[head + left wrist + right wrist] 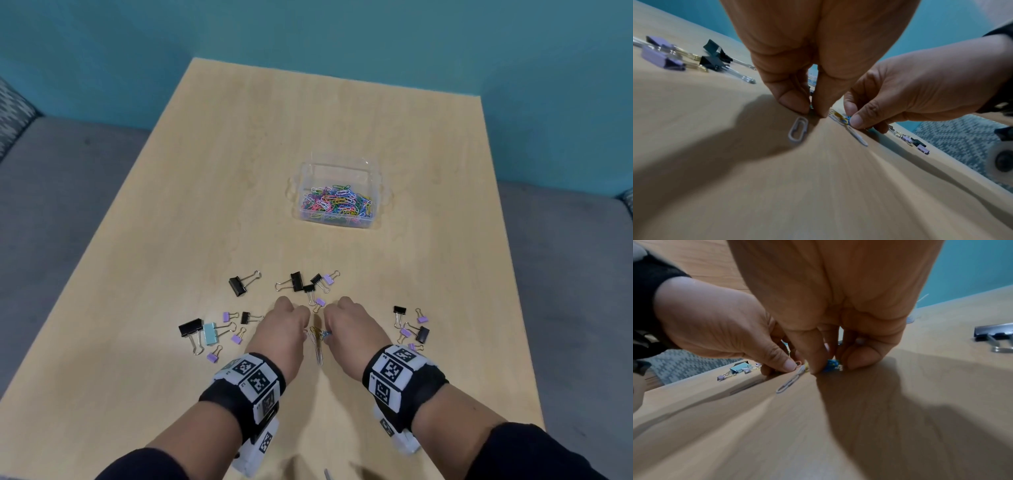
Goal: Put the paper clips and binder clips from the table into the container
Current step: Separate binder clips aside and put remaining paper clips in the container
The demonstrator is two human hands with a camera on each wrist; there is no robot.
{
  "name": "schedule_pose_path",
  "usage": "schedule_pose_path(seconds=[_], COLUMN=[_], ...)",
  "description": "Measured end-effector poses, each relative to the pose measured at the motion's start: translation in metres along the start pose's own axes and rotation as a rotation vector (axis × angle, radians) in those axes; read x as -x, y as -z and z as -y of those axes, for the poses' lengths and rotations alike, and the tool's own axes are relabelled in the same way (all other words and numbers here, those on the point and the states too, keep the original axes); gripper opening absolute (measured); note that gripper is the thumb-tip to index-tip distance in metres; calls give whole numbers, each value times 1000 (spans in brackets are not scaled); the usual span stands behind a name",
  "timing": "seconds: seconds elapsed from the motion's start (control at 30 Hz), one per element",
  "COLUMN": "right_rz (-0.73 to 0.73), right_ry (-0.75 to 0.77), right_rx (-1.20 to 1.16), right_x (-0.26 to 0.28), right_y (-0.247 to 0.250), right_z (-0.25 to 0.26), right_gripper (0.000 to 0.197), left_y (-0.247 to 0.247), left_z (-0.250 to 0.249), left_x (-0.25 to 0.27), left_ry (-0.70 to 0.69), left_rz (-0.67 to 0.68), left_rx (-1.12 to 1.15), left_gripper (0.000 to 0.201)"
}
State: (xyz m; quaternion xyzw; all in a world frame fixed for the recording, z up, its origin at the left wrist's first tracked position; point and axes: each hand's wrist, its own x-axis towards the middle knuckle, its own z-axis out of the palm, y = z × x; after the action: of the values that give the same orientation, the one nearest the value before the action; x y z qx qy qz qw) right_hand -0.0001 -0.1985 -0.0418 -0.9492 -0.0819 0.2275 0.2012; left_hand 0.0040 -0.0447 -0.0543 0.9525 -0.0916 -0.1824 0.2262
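Coloured paper clips (317,337) in a small loose heap at 6 o'clock on the counter (205,205), pinched from both sides: left hand (286,325) and right hand (349,325), fingers curled onto them. Binder clips (298,282) black, lilac and pale blue, strewn around. Clear container (337,197) at 12 o'clock, half full. Pinched clips blurred, fingertips hidden from above.

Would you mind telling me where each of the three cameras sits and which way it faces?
Head: above, looking forward and down at the table, container, both hands and banded forearms.
Left wrist: low, along the left hand toward its fingertips on the wood.
Right wrist: low, along the right hand at pinched paper clips.
Shared: each wrist view shows the other hand and a pale clip.
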Motion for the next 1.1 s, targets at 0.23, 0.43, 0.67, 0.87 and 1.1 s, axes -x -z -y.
schedule_pose_path(seconds=[0.23,0.43,0.67,0.87,1.1], right_rz=[21,43,38,28,35], right_ry=[58,91,115,151,157], right_rx=[34,49,52,51,59], right_x=[-1,-3,-2,2,3], right_y=[3,6,5,9,8], right_z=[-5,-6,-7,-7,-9], right_gripper=[22,25,30,29,25], left_y=[0,2,3,3,8], left_z=[0,-2,-5,-2,-6], left_x=[7,-2,-3,-1,-9], left_ry=[127,155,125,70,96], left_rz=[-72,-9,4,3,36], left_rx=[122,56,-17,36,-55], left_gripper=[25,8,20,20,21])
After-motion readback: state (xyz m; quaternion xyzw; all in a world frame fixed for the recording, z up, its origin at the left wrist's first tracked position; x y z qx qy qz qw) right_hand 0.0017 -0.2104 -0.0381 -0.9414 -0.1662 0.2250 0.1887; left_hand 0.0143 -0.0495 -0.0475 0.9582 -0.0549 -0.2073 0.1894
